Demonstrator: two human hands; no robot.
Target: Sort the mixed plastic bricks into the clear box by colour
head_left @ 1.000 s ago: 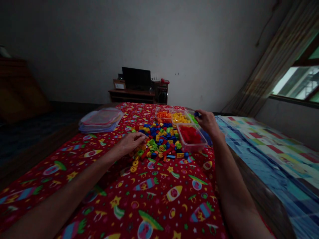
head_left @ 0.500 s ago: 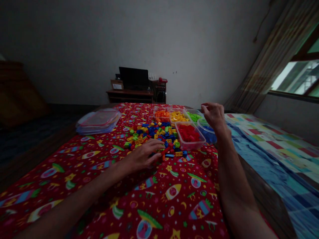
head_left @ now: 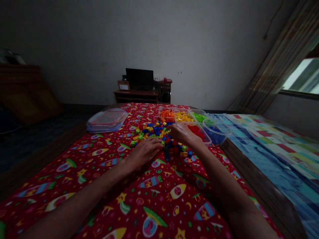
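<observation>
A mixed pile of toy building bricks (head_left: 149,129) in red, blue, yellow and green lies on the red patterned cloth (head_left: 119,189). My left hand (head_left: 147,151) rests at the near left side of the pile, fingers stretched out over the bricks; I see nothing held in it. Above the right part of the pile, my right hand (head_left: 183,132) reaches down, its fingertips hidden, so its grip cannot be made out. It partly covers a clear box of red bricks (head_left: 196,131). A single blue brick (head_left: 167,155) lies at the pile's near edge.
Behind the pile stand clear boxes with orange bricks (head_left: 167,114), yellow bricks (head_left: 183,117) and green bricks (head_left: 198,117). A round tub (head_left: 220,132) holds blue bricks at the right. Stacked plastic lids (head_left: 107,120) lie at the left. A bed (head_left: 271,149) adjoins the table's right side.
My right hand has come from above the round tub down and left to the pile. My left hand stays by the bricks, its fingers closer together. The view has shifted slightly left.
</observation>
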